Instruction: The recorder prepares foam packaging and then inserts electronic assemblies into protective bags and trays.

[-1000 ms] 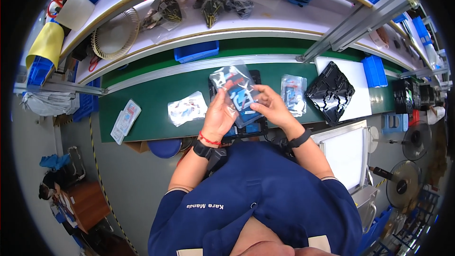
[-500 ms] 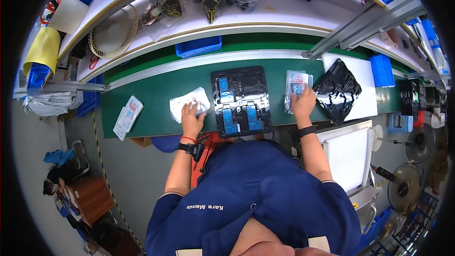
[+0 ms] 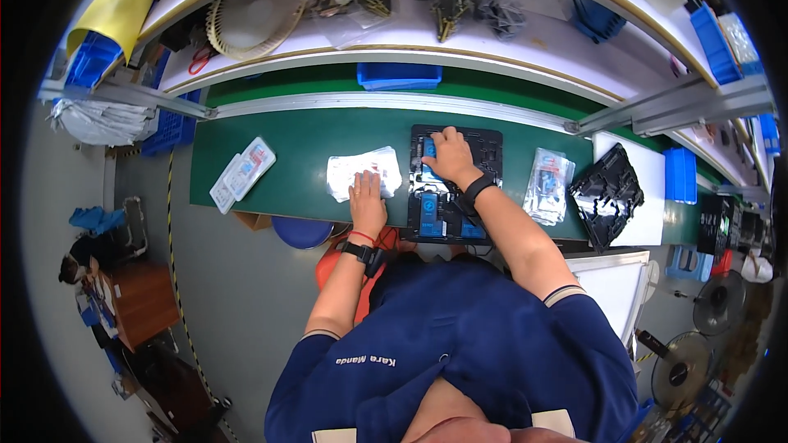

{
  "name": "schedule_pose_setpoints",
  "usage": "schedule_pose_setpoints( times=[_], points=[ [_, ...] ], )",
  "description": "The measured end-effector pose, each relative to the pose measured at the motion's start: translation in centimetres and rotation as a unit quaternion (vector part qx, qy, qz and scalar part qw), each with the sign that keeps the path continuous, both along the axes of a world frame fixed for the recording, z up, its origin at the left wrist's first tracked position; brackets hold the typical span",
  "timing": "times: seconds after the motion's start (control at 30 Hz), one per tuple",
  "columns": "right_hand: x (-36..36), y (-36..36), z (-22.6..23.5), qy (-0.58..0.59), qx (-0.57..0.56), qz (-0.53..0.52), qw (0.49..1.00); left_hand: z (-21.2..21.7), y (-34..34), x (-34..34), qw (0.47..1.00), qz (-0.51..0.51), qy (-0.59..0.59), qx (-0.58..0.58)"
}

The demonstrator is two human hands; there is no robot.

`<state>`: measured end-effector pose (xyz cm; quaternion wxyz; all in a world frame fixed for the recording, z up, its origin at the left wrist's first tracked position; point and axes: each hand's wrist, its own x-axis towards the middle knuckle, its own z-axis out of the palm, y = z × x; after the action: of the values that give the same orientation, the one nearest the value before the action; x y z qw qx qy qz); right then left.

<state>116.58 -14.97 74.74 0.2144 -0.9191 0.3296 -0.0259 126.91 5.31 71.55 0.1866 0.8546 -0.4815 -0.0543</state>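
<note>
A black tray (image 3: 484, 148) with blue parts in its pockets lies on the green bench mat (image 3: 295, 148). My right hand (image 3: 448, 156) rests on the tray's far left part, fingers pressed over a blue part (image 3: 428, 148); whether it grips the part is hidden. My left hand (image 3: 367, 199) lies flat on a pile of clear plastic bags (image 3: 355, 171) left of the tray, fingers together. A second stack of bagged blue parts (image 3: 548, 184) sits right of the tray.
A heap of empty black trays (image 3: 606, 192) lies on a white sheet at the right. A flat clear case (image 3: 242, 174) sits at the mat's left end. A blue bin (image 3: 398, 75) stands behind; shelves above hold bags, a fan guard and bins.
One second ago both hands held a bagged part above the tray. Then they went apart to the two bag piles. Now the right hand has come back onto the tray; the left stays by the bags.
</note>
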Motion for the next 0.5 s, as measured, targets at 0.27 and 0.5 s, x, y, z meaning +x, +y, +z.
schedule_pose_setpoints(
  times=[0.27, 0.5],
  points=[
    [0.6, -1.5, 1.1, 0.052, 0.152, -0.097, 0.982, -0.1, 0.6, 3.0, 0.997, 0.013, 0.048, 0.063],
    [-2.7, -0.7, 6.1, -0.041, 0.101, -0.049, 0.993, -0.9, 1.5, 5.9, 0.969, -0.044, 0.237, -0.060]
  ],
)
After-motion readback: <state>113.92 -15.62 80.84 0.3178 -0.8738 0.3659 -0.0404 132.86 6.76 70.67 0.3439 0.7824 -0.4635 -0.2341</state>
